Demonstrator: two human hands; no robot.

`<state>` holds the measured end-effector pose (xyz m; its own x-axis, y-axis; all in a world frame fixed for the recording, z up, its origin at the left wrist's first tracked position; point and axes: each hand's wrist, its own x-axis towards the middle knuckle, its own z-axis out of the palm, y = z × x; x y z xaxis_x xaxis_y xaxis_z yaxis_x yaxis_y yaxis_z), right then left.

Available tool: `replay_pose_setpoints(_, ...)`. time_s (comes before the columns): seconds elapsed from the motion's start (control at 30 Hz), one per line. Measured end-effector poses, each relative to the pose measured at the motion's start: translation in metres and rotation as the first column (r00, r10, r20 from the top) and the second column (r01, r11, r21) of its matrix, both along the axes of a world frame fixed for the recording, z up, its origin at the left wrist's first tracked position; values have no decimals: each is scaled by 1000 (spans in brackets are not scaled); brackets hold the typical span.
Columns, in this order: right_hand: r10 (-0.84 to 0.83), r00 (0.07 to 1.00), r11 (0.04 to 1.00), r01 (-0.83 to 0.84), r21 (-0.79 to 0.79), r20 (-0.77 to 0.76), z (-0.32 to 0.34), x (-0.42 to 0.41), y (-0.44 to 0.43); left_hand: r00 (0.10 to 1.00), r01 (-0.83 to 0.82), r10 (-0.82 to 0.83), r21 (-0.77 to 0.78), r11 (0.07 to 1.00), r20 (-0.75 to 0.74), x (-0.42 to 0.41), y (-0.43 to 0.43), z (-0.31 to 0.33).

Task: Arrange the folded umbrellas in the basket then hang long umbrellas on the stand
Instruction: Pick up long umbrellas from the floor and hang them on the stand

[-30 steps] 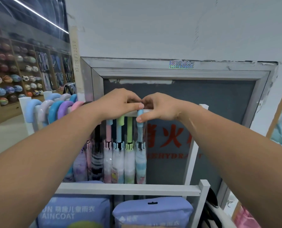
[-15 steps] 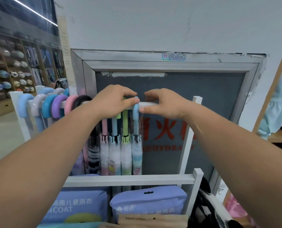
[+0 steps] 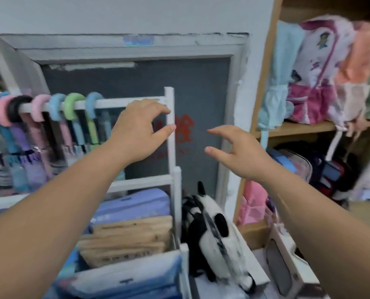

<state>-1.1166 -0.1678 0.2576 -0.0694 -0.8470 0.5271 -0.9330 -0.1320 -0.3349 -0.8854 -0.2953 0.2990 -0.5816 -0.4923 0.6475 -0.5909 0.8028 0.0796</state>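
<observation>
Several long umbrellas hang by curved pastel handles on the white stand's top rail [image 3: 119,102]; the rightmost has a blue handle [image 3: 92,104], beside a green one [image 3: 71,105]. My left hand [image 3: 139,130] hovers in front of the rail's right end, fingers loosely curved, holding nothing. My right hand [image 3: 237,151] is off the stand to the right, in the air before the grey panel, fingers spread and empty. No basket of folded umbrellas is in view.
Packaged raincoats [image 3: 134,203] and brown cards [image 3: 128,238] fill the stand's lower part. A black-and-white panda bag [image 3: 214,231] lies right of the stand. A wooden shelf [image 3: 298,128] with children's clothes and backpacks stands at the right.
Both hands have let go of the blue-handled umbrella, which now hangs on the rail. The hands and the view have swung to the right, off the rail.
</observation>
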Motion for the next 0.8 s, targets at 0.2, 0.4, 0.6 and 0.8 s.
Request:
replay_pose_setpoints(0.2,-162,984,982,154,108,70,-54,-108,144,986,123,-137,135,983,95,-121,118,-54)
replay_pose_setpoints(0.4,-342,932,922,308,234,123,-120,-201,290,933,228,-291,278,933,212,-241,236,-128)
replay_pose_setpoints(0.6,-535,831,801,442,403,151,-184,-275,394,826,311,-470,444,841,312,-331,309,-212)
replay_pose_setpoints(0.8,-686,711,641,492,589,153,-272,-323,440,748,296,-564,584,756,350,-403,340,-299)
